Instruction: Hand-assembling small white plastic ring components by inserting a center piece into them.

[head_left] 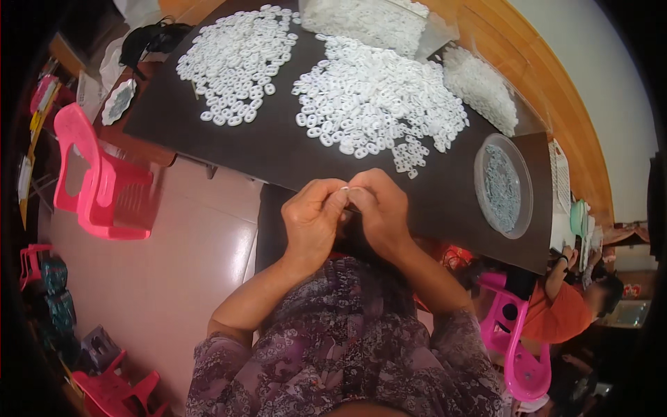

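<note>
Over the near edge of a dark table [278, 149], my left hand [309, 214] and my right hand [383, 207] meet with thumbs and forefingers pinched together. A small white plastic piece [344, 188] shows between the fingertips, mostly covered by them. Beyond the hands lies a broad pile of white oval pieces with holes [375, 94]. A little cluster of smaller white pieces [410, 154] sits at that pile's near edge. Another pile of white oval pieces [240, 62] spreads to the left. On the right stands a round clear tub [481, 182] holding many small grey-blue parts [501, 187].
Two clear bins, one at the back [434, 31] and one at the back right [531, 115], hold more white pieces. Pink plastic chairs stand on the left [94, 181] and right [514, 354]. A person in an orange top [559, 313] sits at the right.
</note>
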The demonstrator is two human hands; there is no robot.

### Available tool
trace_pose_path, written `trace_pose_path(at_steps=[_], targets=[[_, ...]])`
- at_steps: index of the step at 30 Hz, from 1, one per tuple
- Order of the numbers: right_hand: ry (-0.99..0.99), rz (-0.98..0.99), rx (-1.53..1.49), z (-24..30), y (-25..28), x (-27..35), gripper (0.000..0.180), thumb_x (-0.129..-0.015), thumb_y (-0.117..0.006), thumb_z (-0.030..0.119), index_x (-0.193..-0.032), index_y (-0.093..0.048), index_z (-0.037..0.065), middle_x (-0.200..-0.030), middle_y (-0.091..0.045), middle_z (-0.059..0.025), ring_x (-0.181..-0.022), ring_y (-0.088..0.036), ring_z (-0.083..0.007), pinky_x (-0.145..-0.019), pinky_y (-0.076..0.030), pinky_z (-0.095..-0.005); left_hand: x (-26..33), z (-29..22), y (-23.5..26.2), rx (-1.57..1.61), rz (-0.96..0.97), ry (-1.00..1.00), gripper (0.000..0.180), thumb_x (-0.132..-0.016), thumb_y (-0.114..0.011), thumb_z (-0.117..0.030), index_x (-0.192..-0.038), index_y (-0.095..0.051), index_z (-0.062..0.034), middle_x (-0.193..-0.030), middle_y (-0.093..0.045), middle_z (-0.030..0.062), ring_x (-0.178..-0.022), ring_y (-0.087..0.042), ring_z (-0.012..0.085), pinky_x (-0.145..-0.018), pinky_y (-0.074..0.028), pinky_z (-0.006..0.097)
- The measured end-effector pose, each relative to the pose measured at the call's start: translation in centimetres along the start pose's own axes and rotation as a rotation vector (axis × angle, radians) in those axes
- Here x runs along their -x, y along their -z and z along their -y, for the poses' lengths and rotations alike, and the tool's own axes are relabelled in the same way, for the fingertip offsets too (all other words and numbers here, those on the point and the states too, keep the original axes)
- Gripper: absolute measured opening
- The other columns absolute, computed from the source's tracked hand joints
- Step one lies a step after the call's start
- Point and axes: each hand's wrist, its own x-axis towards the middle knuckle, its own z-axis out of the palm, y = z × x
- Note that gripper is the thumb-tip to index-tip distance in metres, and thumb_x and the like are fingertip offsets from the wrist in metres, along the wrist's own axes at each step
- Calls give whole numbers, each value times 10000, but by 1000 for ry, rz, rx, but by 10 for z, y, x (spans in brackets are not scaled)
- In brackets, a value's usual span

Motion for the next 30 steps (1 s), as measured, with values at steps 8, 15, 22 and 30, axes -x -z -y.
trace_pose_path(at_steps=[8,15,22,30], targets=[[101,-28,122,11,14,-3,69,-840,-575,14,-892,-617,-1,-814,-600,-70,-763,-580,-139,-693,-460,-260,-10,2,9,356,24,185,95,-887,-583,-48,-920,-623,32,-788,-631,69,-605,-558,83,-507,-442,203],[125,-127,399,-15,57,-21,164,-779,-628,6,-941,-645,24,-835,-606,-86,-770,-585,-195,-691,-459,-286,-15,2,16,415,-9,198,124,-881,-588,-42,-950,-612,57,-781,-640,111,-584,-578,105,-501,-453,211],[404,-138,757,-28,37,-48,150,-724,-674,42,-864,-647,89,-777,-561,-83,-750,-533,-275,-632,-435,-372,-14,2,14,447,3,219,123,-881,-593,-50,-949,-617,49,-780,-649,125,-575,-590,120,-495,-465,223],[385,-47,817,-31,38,-40,142,-705,-683,71,-836,-633,95,-757,-523,-70,-744,-522,-261,-616,-423,-374,-15,3,14,463,12,242,129,-881,-594,-56,-954,-613,48,-786,-651,124,-579,-594,122,-494,-465,218]])
